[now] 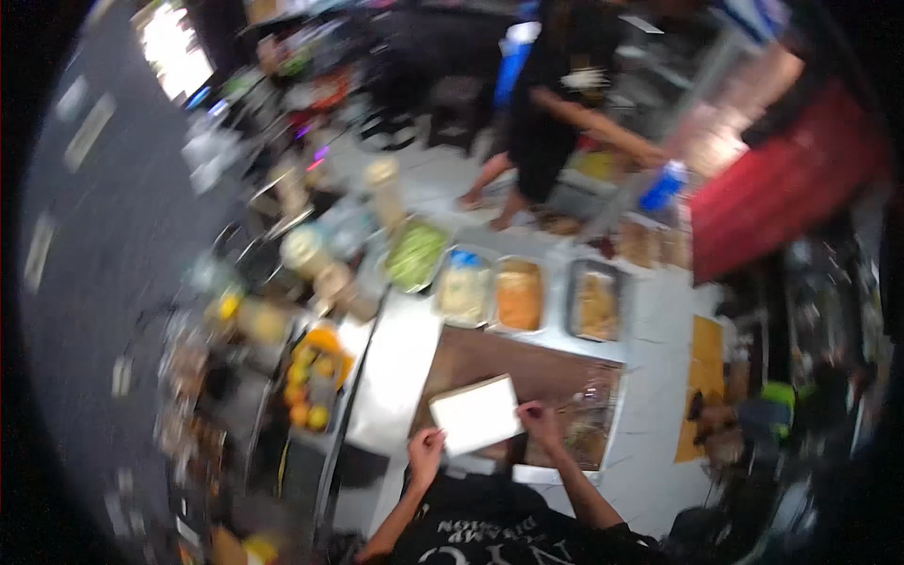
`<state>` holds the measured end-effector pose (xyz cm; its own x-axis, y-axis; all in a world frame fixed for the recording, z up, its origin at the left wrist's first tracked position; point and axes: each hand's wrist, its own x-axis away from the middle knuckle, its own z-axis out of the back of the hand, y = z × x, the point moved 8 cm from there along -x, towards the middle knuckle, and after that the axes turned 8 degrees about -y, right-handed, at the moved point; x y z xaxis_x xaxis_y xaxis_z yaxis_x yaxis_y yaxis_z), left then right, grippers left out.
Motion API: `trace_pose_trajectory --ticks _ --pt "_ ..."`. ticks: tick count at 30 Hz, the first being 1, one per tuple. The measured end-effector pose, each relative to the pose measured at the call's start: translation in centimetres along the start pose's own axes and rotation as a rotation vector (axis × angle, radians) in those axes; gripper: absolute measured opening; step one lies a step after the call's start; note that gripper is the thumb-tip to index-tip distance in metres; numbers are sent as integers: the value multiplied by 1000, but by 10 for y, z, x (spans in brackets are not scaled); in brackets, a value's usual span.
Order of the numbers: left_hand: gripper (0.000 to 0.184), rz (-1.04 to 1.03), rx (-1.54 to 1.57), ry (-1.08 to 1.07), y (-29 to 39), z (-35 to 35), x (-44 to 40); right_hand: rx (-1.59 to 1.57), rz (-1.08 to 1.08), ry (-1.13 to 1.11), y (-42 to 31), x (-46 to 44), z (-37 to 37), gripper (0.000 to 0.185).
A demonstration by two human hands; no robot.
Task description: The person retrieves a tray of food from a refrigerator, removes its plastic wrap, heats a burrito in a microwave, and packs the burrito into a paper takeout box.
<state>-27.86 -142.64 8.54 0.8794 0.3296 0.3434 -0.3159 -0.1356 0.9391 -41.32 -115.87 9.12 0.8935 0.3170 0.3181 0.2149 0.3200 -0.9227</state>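
Gripping the white rectangular piece [477,414] with both hands, over the brown board [556,365] on the table [391,381]. Pinching the near left corner with the left hand [427,446], fingers apparently closed on the rim; pinching the right edge with the right hand [537,421], fingers likewise closed as far as the blur allows. Cannot tell paper from card or a thin box here, nor contact with the board from a slight lift above it. For a sound hold, set thumbs and fingertips at the very edges, leaving the bright upper face untouched. Best to match the pressure on both sides: pinched at a corner on the left and along an edge on the right, hence likely prone to twisting or sagging in the middle. Lying slightly askew to the board, so worth squaring with small, even wrist turns rather than a tug from one side. Avoid brushing the right forearm over the shiny material [593,405] at the board's right part, too blurred to identify. Mind also the row beyond the board: from left to right, shredded green food [416,256], pale food [463,294], orange food [519,297] and yellowish food [597,306], each in its own tray. Better to hold the far edge low, well short of those rims.
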Motion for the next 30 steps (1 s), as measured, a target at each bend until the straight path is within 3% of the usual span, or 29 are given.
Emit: trace_pose_trajectory --ticks 1,2,6,9,10,12,13,14,17,19,20,21,22,23,24,30 --pt "11 47 29 -21 -2 -1 -2 -59 111 -51 23 -8 -1 9" --pt "12 -8 5 11 -14 2 -8 -138 -17 -85 17 -5 -4 11" --pt "12 18 -21 48 9 4 -7 -117 -152 -96 21 -3 -11 12" --pt "13 -48 -57 9 -6 9 -15 -35 -71 -2 -10 19 -4 10" --pt "12 -59 -151 -4 24 5 -10 -8 -31 56 32 16 -4 21" --pt "12 -25 -34 13 13 5 -12 -78 -24 109 -15 23 -6 12" --pt "13 30 45 5 21 3 -11 -91 -197 137 8 26 -6 7" --pt "15 7 -18 30 4 4 -15 -77 -69 166 3 23 -7 12" --pt "20 156 43 7 -6 5 -14 -112 -105 129 -2 25 -9 9" --pt "18 75 -129 27 -18 12 -24 -91 -125 104 9 26 -5 6" --pt "17 56 -206 25 -31 10 -22 -61 56 91 22 18 -5 8" --pt "12 -215 -219 135 -14 10 -24 9 105 84 -1 17 -7 7" --pt "10 -16 -65 114 -2 7 -22 -175 121 77 4 17 -5 9" --pt "13 32 -58 127 0 7 -16 -17 -42 -7 6 19 -3 8" --pt "20 61 -198 24 6 8 -18 -88 -121 -6 -34 20 -14 10" --pt "33 60 118 171 1 -5 -1 -157 -207 26 -6 18 -13 14"
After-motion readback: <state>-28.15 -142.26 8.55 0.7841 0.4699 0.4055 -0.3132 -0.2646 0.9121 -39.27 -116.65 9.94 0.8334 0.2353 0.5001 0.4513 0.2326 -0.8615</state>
